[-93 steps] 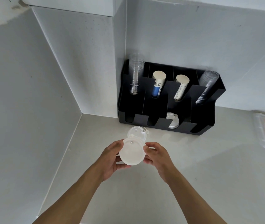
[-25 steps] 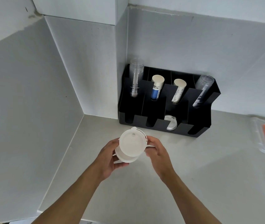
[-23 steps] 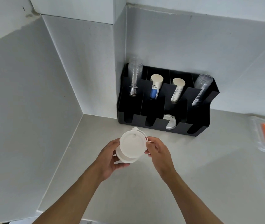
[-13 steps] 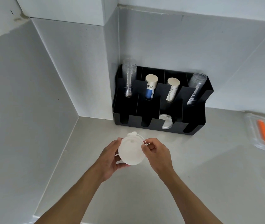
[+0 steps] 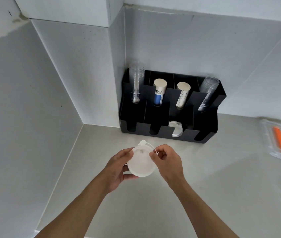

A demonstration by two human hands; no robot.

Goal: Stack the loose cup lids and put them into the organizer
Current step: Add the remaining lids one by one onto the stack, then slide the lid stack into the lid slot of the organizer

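A small stack of white cup lids [image 5: 141,163] is held above the counter in front of me. My left hand [image 5: 117,169] cups it from the left and below. My right hand [image 5: 168,162] pinches its right rim with fingertips. The top lid's round tab sticks out at the far edge. The black organizer [image 5: 208,134] stands against the back wall. One white lid [image 5: 176,130] lies in its third front slot; the other front slots look dark and bare. How many lids are in the stack is hidden.
The organizer's back slots hold clear cup stacks [image 5: 136,85] [image 5: 207,93] and paper cup stacks [image 5: 159,93] [image 5: 182,94]. A clear container [image 5: 273,140] with an orange item sits at the right on the grey counter [image 5: 222,186]. Walls close in at left and behind.
The upper lid was offset above the lower one a second ago; now the lids sit pressed together as one stack. My right fingertips shifted onto its right rim.
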